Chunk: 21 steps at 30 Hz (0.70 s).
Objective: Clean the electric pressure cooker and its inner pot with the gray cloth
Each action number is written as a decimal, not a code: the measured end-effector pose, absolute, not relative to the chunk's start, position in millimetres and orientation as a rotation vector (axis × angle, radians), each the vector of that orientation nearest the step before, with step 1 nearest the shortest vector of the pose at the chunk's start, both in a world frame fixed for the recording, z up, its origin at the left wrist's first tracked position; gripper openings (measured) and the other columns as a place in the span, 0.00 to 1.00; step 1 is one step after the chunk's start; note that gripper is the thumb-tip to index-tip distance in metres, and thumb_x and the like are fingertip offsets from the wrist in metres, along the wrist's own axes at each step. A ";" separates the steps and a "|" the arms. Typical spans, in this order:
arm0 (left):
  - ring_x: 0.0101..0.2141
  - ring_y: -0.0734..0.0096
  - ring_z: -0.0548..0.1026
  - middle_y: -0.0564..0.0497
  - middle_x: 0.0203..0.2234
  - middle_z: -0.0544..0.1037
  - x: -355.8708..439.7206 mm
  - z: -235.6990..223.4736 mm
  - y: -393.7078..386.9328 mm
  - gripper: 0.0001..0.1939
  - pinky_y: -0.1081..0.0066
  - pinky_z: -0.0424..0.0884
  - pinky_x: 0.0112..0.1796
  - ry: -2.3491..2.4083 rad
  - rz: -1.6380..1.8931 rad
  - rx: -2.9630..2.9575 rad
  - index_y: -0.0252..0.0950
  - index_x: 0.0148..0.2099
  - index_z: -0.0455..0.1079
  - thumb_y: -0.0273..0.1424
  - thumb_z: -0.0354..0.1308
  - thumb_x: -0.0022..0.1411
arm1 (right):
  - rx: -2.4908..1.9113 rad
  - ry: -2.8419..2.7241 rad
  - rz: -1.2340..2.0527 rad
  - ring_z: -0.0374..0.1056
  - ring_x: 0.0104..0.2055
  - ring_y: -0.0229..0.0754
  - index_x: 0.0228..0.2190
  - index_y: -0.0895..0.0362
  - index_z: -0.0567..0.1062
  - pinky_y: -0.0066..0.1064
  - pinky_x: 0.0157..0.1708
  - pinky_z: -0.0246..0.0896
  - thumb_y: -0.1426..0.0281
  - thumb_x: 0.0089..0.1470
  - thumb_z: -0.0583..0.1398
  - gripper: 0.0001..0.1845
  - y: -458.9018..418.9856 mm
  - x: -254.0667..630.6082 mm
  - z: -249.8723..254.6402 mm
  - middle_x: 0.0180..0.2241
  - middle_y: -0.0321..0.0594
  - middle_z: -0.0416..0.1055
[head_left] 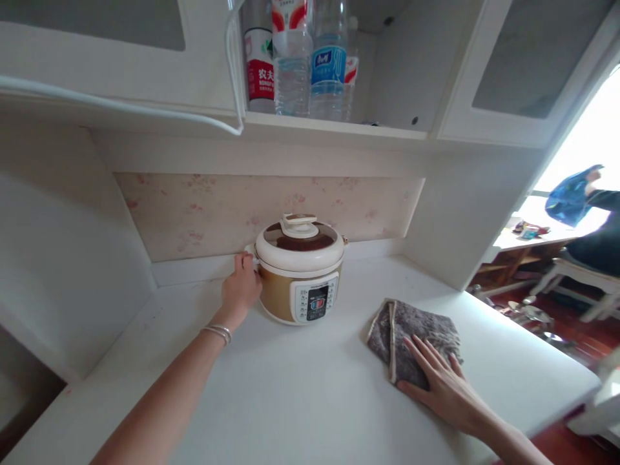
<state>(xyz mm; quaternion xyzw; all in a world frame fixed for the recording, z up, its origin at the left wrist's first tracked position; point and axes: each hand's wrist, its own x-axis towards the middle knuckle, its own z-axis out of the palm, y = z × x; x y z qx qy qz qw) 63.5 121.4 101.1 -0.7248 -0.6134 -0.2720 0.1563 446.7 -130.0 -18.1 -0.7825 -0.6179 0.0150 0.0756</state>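
An electric pressure cooker [277, 292], gold-bodied with a cream lid rim and a front control panel, stands upright on the white countertop [300, 387]. My left hand [241, 285] is at its left side, fingers curled around the side handle, which they mostly hide. To the right of the cooker lies a folded grey-brown cleaning cloth [402, 323] with a light edging. My right hand [443, 386] rests flat on the cloth's near right part, fingers stretched out and pressing it against the counter.
Overhead, an open cabinet shelf [339, 127] holds several plastic bottles [293, 77]. A white cable [145, 111] hangs along the cabinet's left. A flowered wall panel [217, 210] is behind the cooker. Past the counter's right edge, a person [600, 239] holds something blue near a stool [576, 278].
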 end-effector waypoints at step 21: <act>0.33 0.61 0.78 0.37 0.52 0.64 61.9 100.8 121.7 0.18 0.64 0.72 0.29 -1.755 -0.846 -2.103 0.32 0.56 0.57 0.27 0.45 0.64 | -2.174 -0.858 0.360 0.74 0.34 0.56 0.39 0.58 0.74 0.44 0.34 0.69 0.45 0.52 0.53 0.30 -17.2 482.1 36.4 0.30 0.52 0.76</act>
